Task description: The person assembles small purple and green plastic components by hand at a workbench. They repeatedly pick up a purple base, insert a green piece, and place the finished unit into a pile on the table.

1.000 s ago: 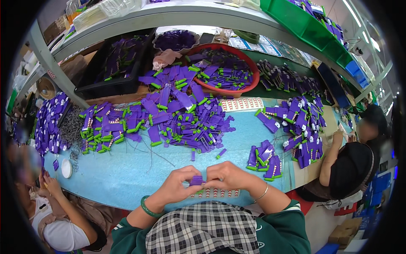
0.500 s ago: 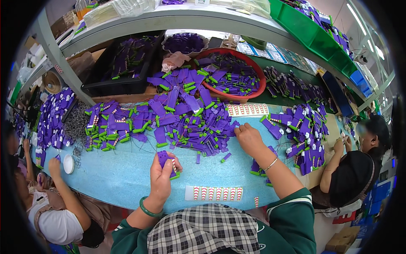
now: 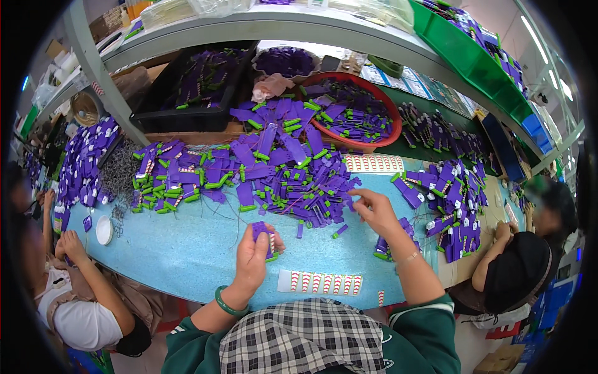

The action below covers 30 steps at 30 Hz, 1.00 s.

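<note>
My left hand (image 3: 250, 265) is closed around a flat purple plastic piece (image 3: 260, 230) with a green end and a red-and-white arrow-patterned strip. Fingers and thumb cover much of it. My right hand (image 3: 379, 215) hovers at the right edge of a heap of small purple parts (image 3: 311, 196), index finger and thumb apart, with nothing visible between them. Between my forearms lies a white sheet of red-and-white stickers (image 3: 321, 282). A single sticker strip (image 3: 380, 298) sits by the table's near edge.
Purple-and-green pieces (image 3: 180, 177) spread left of the heap, and more (image 3: 458, 206) at right. Behind stand a red basin (image 3: 398, 124), a black tray (image 3: 180, 123) and another sticker sheet (image 3: 374, 164). A shelf beam (image 3: 249, 34) crosses above. People (image 3: 87, 305) work on both sides.
The fingers of my right hand have opened and drawn slightly back from the heap's edge. My left hand still holds the purple piece. The whole view has shifted slightly.
</note>
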Available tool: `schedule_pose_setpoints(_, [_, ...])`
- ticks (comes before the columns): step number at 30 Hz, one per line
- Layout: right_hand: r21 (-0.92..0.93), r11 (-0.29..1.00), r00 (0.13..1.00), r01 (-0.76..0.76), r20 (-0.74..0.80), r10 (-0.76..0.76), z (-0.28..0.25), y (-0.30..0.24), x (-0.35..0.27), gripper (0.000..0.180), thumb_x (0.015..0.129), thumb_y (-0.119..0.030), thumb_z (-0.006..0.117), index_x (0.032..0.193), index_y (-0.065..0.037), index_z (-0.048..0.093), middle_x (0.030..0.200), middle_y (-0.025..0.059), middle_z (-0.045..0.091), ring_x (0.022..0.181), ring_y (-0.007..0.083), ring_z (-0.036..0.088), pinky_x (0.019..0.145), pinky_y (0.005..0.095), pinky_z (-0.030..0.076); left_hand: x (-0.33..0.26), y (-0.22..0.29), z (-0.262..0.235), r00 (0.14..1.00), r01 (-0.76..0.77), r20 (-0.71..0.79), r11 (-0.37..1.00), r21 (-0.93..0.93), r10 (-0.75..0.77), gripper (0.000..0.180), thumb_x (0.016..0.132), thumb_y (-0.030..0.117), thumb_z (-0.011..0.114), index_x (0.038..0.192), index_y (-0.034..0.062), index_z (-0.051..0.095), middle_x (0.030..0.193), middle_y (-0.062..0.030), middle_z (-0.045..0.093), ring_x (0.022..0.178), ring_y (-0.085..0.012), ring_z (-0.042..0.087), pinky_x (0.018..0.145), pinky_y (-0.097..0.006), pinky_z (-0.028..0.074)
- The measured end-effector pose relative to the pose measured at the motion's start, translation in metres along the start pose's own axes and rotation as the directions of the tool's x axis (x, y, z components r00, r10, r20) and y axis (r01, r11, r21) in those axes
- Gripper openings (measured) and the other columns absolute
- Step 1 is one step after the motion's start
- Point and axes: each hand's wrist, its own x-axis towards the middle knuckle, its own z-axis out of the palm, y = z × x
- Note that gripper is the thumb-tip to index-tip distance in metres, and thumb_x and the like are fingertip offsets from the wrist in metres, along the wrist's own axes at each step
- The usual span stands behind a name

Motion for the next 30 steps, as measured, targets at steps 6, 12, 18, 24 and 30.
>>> schedule_pose_setpoints(6, [0.747,0.623,0.97,-0.233,0.223,0.095,0.047,-0.033,-0.067,0.008,0.09,-0.005,0.057,0.096,-0.001,0.058,0.093,0.0114,0.067,0.071,0.0116,0.062,0.061,0.0236,0.051,-0.005,-0.01,0.014,0.945,0.16,0.239,0.954,0.254,-0.223,0.018,0.099,0.016,0.042,0.106,0.0008,0.049,0.089,-0.0074,0.061,0.08,-0.0145,0.061,0.073,-0.029,0.051])
schedule_pose_setpoints(12, [0.524,0.844,0.993,0.118,-0.065,-0.098,0.081,-0.041,-0.086,0.006,0.083,-0.005,0.064,0.086,-0.002,0.061,0.113,0.0097,0.057,0.09,0.0118,0.056,0.068,0.0227,0.048,-0.01,-0.013,0.028,0.89,-0.11,0.425,0.827,0.551,-0.164,0.011,0.092,0.012,0.05,0.097,0.002,0.051,0.076,-0.0115,0.06,0.066,-0.0227,0.06,0.061,-0.035,0.047])
schedule_pose_setpoints(18, [0.217,0.946,0.955,0.241,-0.227,-0.191,0.086,-0.052,-0.09,0.012,0.076,-0.008,0.069,0.079,-0.003,0.06,0.102,0.0095,0.059,0.085,0.0175,0.056,0.065,0.0275,0.045,-0.012,-0.007,0.031,0.873,-0.311,0.487,0.732,0.606,-0.032,0.015,0.088,0.015,0.054,0.092,0.0012,0.052,0.073,-0.0173,0.057,0.068,-0.0361,0.058,0.059,-0.042,0.043])
schedule_pose_setpoints(24, [0.199,0.959,0.978,0.202,-0.092,-0.187,0.085,-0.049,-0.089,0.012,0.078,-0.008,0.067,0.078,-0.002,0.057,0.074,0.0047,0.056,0.064,0.0126,0.051,0.06,0.0255,0.042,-0.016,-0.017,0.027,0.849,-0.333,0.52,0.673,0.66,-0.09,0.021,0.091,0.02,0.049,0.091,0.0006,0.057,0.071,-0.0172,0.061,0.065,-0.0342,0.061,0.059,-0.042,0.046])
schedule_pose_setpoints(30, [0.291,0.953,0.996,0.079,-0.054,-0.066,0.089,-0.041,-0.092,0.01,0.081,-0.008,0.066,0.079,-0.002,0.059,0.073,0.0063,0.058,0.06,0.0128,0.053,0.056,0.0253,0.044,-0.013,-0.014,0.033,0.823,-0.037,0.492,0.838,0.545,-0.284,0.025,0.092,0.026,0.05,0.091,0.0025,0.058,0.07,-0.0115,0.065,0.061,-0.0266,0.064,0.059,-0.037,0.049])
